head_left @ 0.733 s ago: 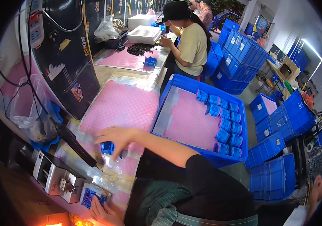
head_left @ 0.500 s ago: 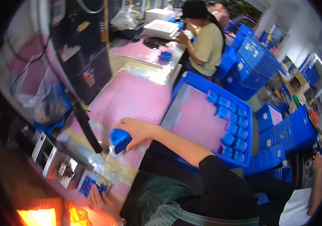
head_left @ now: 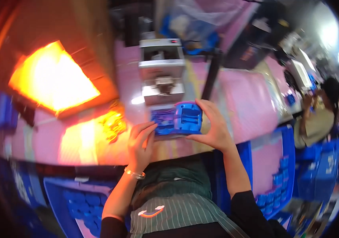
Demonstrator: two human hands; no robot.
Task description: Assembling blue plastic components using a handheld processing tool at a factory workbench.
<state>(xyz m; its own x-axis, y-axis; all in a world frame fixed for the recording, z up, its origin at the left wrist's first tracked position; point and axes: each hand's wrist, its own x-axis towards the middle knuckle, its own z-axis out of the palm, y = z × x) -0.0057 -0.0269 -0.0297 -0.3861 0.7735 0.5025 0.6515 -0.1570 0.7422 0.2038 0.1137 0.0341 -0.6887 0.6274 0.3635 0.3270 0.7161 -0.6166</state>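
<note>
A blue plastic housing with an open, slotted inner side (head_left: 189, 118) is in my right hand (head_left: 216, 126), its thumb and fingers spanning the right side. Directly left of it, against its edge, lies a blue plastic part with a purplish inside (head_left: 162, 120). The fingers of my left hand (head_left: 141, 143) are bent together, their tips on that part's left edge. Both pieces are at the front of a small silver bench machine (head_left: 162, 71). Blur hides the finer detail inside the pieces.
A glowing orange-lit panel (head_left: 54, 79) and a shiny crumpled bundle (head_left: 114, 121) are on the left. A dark bar (head_left: 212, 73) slants beside the machine. Blue bins of blue parts stand at lower left (head_left: 54, 186) and right (head_left: 290, 158). A co-worker (head_left: 316, 123) sits far right.
My view has swung left towards the machine. My right hand has brought the blue housing from above the pink mat to beside the part at my left hand.
</note>
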